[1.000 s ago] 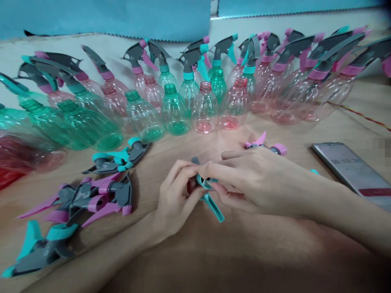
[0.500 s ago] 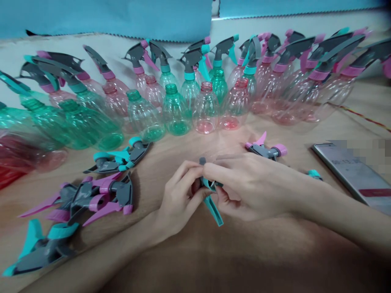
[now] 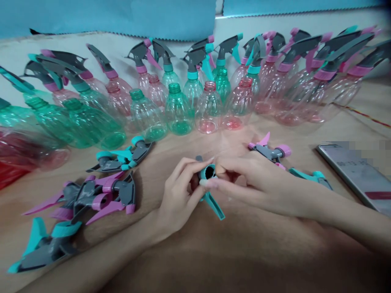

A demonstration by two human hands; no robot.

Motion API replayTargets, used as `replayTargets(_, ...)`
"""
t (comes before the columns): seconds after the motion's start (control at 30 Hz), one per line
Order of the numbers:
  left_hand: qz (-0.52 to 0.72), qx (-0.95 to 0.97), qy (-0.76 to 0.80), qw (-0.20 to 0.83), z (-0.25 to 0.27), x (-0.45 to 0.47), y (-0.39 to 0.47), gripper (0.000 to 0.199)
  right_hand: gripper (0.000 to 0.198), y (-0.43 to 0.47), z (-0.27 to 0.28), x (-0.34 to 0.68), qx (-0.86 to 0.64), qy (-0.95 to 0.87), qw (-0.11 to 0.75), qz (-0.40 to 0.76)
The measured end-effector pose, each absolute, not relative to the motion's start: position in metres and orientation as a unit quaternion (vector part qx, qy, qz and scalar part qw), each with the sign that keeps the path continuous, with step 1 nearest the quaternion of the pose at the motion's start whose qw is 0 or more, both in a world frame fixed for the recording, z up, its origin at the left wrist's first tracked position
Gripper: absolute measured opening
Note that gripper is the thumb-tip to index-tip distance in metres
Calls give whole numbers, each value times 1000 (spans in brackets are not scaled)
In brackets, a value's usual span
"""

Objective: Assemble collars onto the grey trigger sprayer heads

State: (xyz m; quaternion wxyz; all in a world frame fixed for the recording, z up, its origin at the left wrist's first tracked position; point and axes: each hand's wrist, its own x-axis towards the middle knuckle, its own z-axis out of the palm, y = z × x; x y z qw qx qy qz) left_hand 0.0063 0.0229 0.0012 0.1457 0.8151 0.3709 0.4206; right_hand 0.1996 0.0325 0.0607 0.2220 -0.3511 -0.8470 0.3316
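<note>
Turquoise and grey plastic sits between my hands: a trigger spray head (image 3: 203,174), held above the near middle of the wooden tabletop (image 3: 174,147), with its round collar opening turned up towards me. My left hand (image 3: 179,195) is closed on it from the left, fingers curled over its far side and thumb along the near side. Its turquoise trigger lever (image 3: 215,206) sticks out below my fingers, slanting near and to the right. My right hand (image 3: 255,179) is at the collar's right side, index finger bent by the rim and thumb reaching across the near edge; I cannot tell whether those fingertips pinch anything.

To my left lie a tangle of pink-and-grey spray heads (image 3: 88,195), two turquoise-and-grey ones (image 3: 122,158) farther off, and another turquoise-and-grey one (image 3: 45,253) nearer, beside my forearm. To the right, a pink-and-grey spray head (image 3: 269,152) lies just beyond my right hand, and a turquoise one (image 3: 317,177) is partly hidden behind my forearm, with a phone (image 3: 345,173) farther right.

Across the far side stand open-necked green bottles (image 3: 179,110) and pink-tinted bottles (image 3: 209,108); behind them and to the far right are bottles with spray heads fitted (image 3: 305,97).
</note>
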Motion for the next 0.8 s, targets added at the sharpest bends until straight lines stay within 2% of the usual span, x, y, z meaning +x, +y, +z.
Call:
replayTargets(0.1, 422, 812, 378, 142, 1, 7, 23, 24, 31, 36, 60, 201, -378, -810, 210, 397)
replayTargets(0.27, 414, 817, 375, 141, 1, 6, 22, 25, 16, 42, 60, 209, -331, -750, 185, 542)
replayTargets(0.6, 419, 821, 362, 135, 2, 8, 21, 25, 14, 42, 74, 221, -325, -815, 165, 450)
replayTargets(0.8, 425, 822, 350, 144, 0, 6, 19, 29, 21, 44, 63, 216, -368, -805, 99, 455)
